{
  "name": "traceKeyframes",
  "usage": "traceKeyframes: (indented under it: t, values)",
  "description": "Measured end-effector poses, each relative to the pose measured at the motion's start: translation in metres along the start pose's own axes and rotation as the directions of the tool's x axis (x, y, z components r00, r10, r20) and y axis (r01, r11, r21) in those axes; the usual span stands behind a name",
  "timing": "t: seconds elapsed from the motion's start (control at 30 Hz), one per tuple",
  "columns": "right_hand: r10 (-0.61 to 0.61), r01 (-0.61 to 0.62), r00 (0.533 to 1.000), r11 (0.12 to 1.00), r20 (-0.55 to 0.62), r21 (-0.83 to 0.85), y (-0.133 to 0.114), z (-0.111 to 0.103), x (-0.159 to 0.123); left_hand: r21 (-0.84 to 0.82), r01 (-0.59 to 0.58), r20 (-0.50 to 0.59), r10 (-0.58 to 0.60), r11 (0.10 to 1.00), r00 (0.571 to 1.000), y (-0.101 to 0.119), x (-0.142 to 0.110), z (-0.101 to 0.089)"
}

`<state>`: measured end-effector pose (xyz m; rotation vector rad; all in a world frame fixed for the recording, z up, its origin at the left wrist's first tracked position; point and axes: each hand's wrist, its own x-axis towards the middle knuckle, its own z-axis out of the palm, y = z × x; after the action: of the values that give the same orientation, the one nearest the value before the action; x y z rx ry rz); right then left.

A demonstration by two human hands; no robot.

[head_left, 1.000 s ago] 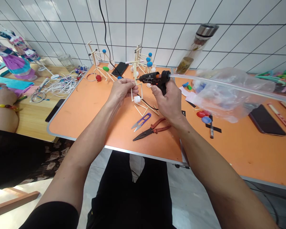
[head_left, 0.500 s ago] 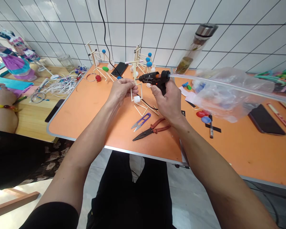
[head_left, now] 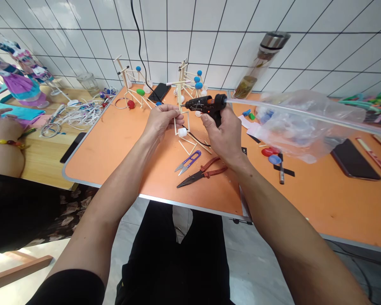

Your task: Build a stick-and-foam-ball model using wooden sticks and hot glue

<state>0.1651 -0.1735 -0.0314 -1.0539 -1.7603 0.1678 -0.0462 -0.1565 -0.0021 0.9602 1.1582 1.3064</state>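
Observation:
Between its fingertips my left hand (head_left: 164, 120) pinches a small frame of wooden sticks (head_left: 188, 122), with a white roller-like piece (head_left: 182, 132) at its lower end. My right hand (head_left: 224, 134) is wrapped round a black hot glue gun (head_left: 206, 106), a long clear glue stick (head_left: 292, 112) jutting from its back. The gun's nozzle points left and meets, or nearly meets, an upright stick just above my left fingers. Below the hands lie purple thread snips (head_left: 188, 162) and pliers with red-brown handles (head_left: 203, 171).
Behind my hands stand stick models with coloured balls (head_left: 197, 79). To the right are a clear plastic bag (head_left: 307, 123), a phone (head_left: 355, 159), a marker (head_left: 281, 169) and a glass bottle (head_left: 257, 70). Another person's hand (head_left: 6, 129) rests at the left table.
My hands, the glue gun and the stick frame hold the same position. At the far left, the other person's hands have shifted slightly and the fingers are more stretched out.

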Motion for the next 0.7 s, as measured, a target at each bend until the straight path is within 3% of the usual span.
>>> traceKeyframes:
  t: [0.7]
  values:
    - [0.016,-0.016,1.0,1.0,0.006,0.006,0.0002,0.0004,0.0,0.009,-0.012,-0.004,0.012,1.0,1.0,-0.0009,0.0019,-0.0004]
